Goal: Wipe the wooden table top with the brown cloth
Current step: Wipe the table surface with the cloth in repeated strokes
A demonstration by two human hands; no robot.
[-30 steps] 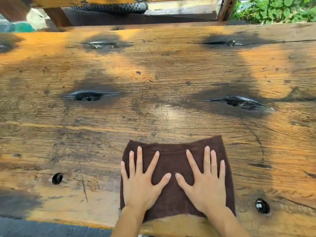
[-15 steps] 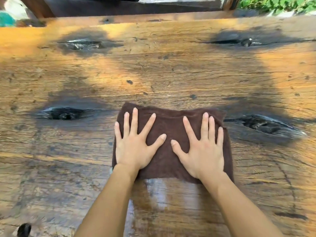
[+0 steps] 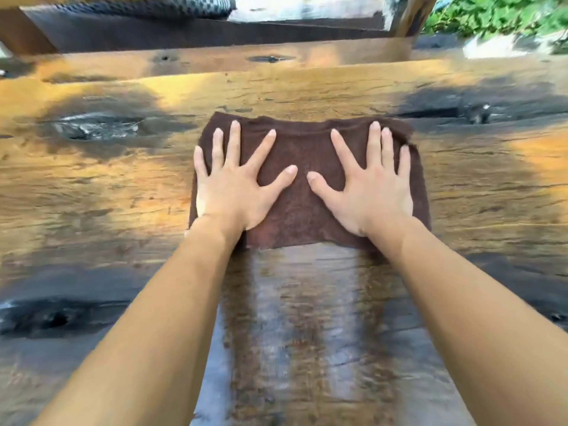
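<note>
The brown cloth [image 3: 310,179] had been pushed well up the wooden table top [image 3: 101,192], away from the near edge where it had lain a second before; it was now spread flat past the middle of the boards, its far hem level with the two dark knots [image 3: 98,127] on either side. A darker, glossy band [image 3: 307,318] was left on the wood between the forearms, running from the cloth's near edge back toward the person; this was judged to be a damp trail, which would mean that one strip had been covered and that the rest of the surface, to left and right, was not yet wiped.

The left hand [image 3: 236,192] and the right hand [image 3: 368,192] were laid palm-down on the cloth, side by side, thumbs nearly meeting; the fingers [image 3: 233,142] were fully splayed and flat, so nothing was gripped, the cloth being only pressed against the wood.

Compared with half a second earlier, the cloth was seen nearer the far edge and the arms more extended; the hands' placement on the cloth was unchanged. The picture was blurred, which was taken as a sign of movement.
</note>
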